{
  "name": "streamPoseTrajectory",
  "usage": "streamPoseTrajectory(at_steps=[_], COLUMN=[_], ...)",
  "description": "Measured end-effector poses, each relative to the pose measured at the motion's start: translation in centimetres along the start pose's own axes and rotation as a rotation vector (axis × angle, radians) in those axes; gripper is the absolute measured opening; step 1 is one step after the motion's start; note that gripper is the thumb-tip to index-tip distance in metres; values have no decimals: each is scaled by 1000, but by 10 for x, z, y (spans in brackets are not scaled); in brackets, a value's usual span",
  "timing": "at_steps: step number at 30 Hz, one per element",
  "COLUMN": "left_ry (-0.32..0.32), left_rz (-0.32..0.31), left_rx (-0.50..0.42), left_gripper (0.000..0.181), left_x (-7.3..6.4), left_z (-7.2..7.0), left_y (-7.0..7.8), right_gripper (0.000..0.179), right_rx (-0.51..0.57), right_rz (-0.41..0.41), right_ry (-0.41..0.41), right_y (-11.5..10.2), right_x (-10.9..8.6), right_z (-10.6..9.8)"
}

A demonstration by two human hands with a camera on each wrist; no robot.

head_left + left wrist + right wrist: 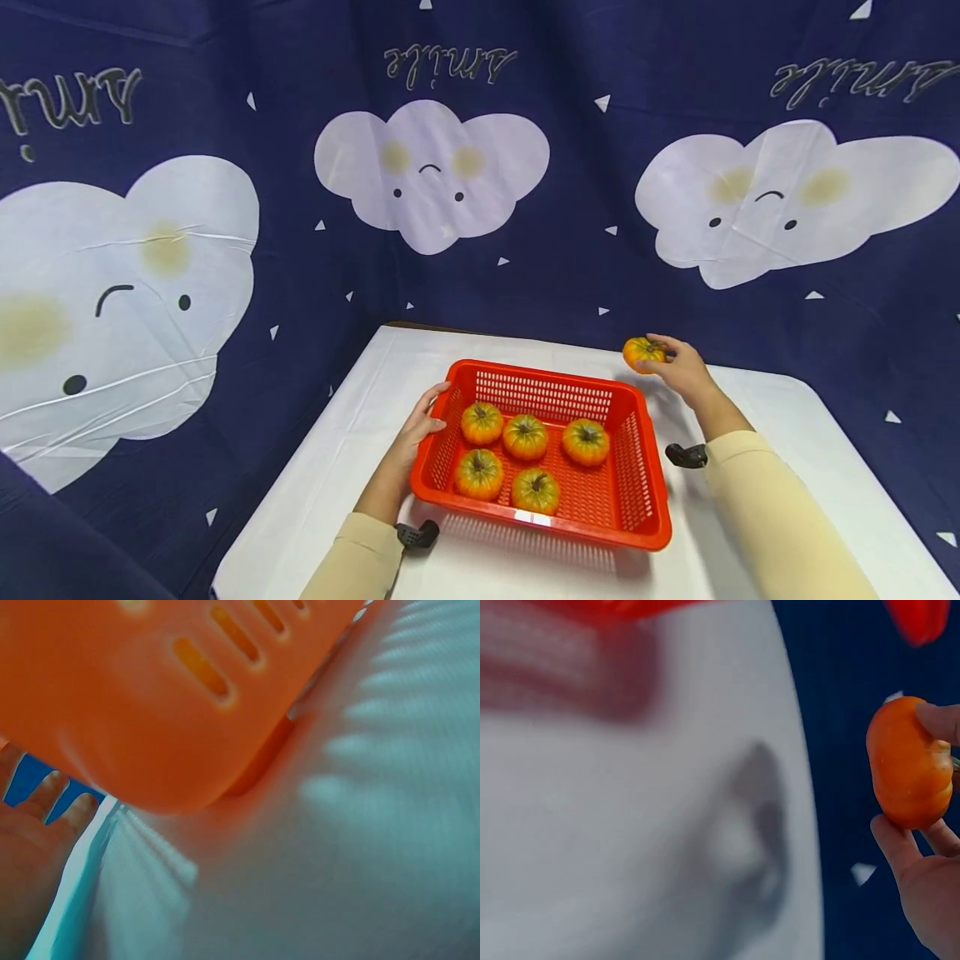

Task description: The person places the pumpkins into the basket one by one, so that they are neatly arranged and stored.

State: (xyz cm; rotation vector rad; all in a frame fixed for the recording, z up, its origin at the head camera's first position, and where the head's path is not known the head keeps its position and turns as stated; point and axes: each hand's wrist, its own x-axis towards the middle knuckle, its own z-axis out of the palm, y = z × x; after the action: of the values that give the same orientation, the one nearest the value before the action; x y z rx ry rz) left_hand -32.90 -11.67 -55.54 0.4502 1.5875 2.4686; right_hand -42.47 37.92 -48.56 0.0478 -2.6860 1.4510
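Note:
A red plastic basket (pixel 536 521) with slotted walls is in the middle of the white table in the head view. Inside it lie several small orange-green pumpkins (pixel 585 442), mostly toward its left and middle. My left hand (pixel 412 433) holds the basket's left end, thumb and fingers at the rim; the left wrist view shows part of that hand (pixel 37 832) beside the orange-looking basket wall (pixel 142 712). Beyond the basket's far right corner, my right hand (pixel 684 371) pinches another small pumpkin (pixel 643 353) between thumb and fingers, above the table. Its smooth orange side (pixel 907 765) shows in the right wrist view.
A white cloth-covered table (pixel 315 492) extends around the basket. Dark blue fabric (pixel 570 292) printed with clouds hangs behind the table and at its sides. Black wrist devices (pixel 686 456) sit at both sleeve cuffs.

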Motion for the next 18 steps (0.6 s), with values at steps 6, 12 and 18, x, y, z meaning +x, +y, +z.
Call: streamPoseTrajectory(at_steps=[6,12,18], left_ry=[-5,-1,1], left_rz=[0,3,-4], left_rx=[-13,6,-9], left_gripper=[73,72,72], left_x=[1,-1,0], left_z=[-1,-1,-1], left_y=[0,2,0], right_gripper=[74,68,66], right_rx=[5,4,66], right_rz=[-92,-204,-250], right_ry=[-123,-266,-424], right_y=[-40,-76,-102], right_x=[-1,-9,-26], right_z=[3,25,48])
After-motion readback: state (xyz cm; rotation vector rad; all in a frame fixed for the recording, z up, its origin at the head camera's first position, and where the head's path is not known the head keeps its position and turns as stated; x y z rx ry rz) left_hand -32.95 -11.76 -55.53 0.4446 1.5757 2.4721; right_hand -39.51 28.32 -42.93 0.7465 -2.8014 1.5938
